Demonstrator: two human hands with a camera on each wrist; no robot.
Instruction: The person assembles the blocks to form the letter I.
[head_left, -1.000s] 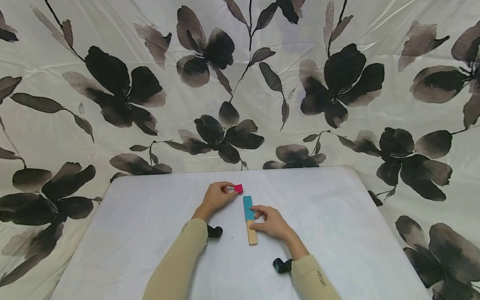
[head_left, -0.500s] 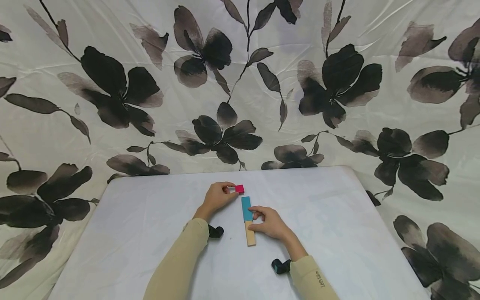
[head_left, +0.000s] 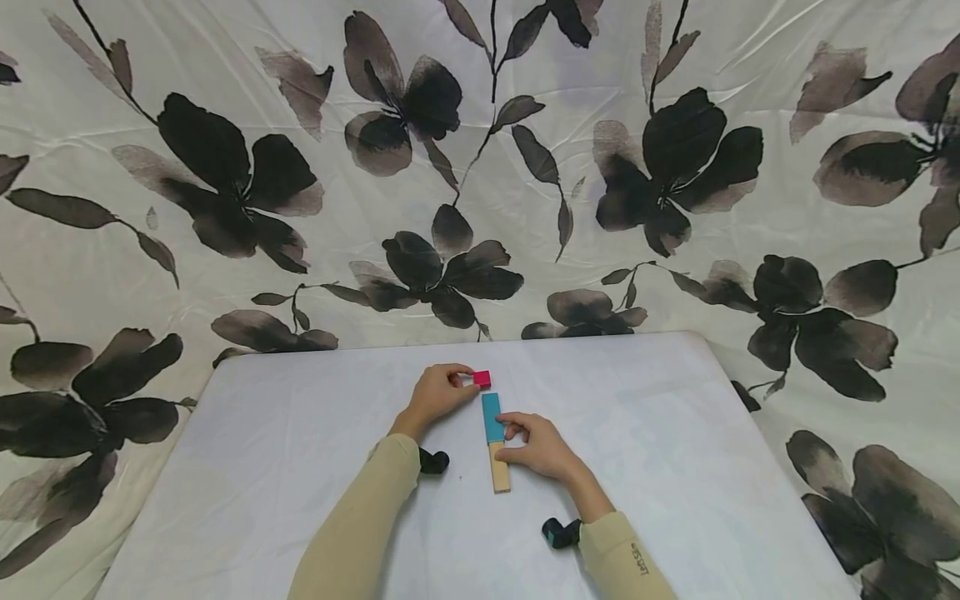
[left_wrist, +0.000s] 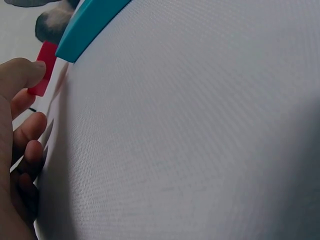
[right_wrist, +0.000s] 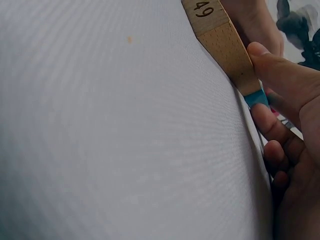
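Observation:
My left hand [head_left: 439, 388] pinches a small red block [head_left: 482, 379] between thumb and forefinger, just beyond the far end of a blue block [head_left: 491, 415]. That blue block lies end to end with a plain wooden block [head_left: 500, 468], forming one straight line. My right hand [head_left: 542, 443] rests against the line's right side, forefinger tip at the blue block and thumb at the wooden one. In the right wrist view the wooden block [right_wrist: 227, 50] bears a number on its near end. The left wrist view shows the red block [left_wrist: 46, 67] close beside the blue block's end [left_wrist: 82, 35].
The blocks are on a white-covered table [head_left: 637, 417]. A floral cloth [head_left: 555, 167] hangs behind its far edge. Dark wrist cameras, the left [head_left: 433, 462] and the right [head_left: 558, 533], stick out below the sleeves.
My left hand has moved the red block slightly to the right, closer in line with the blue block. The right hand keeps its place at the two joined blocks. The head view has shifted slightly.

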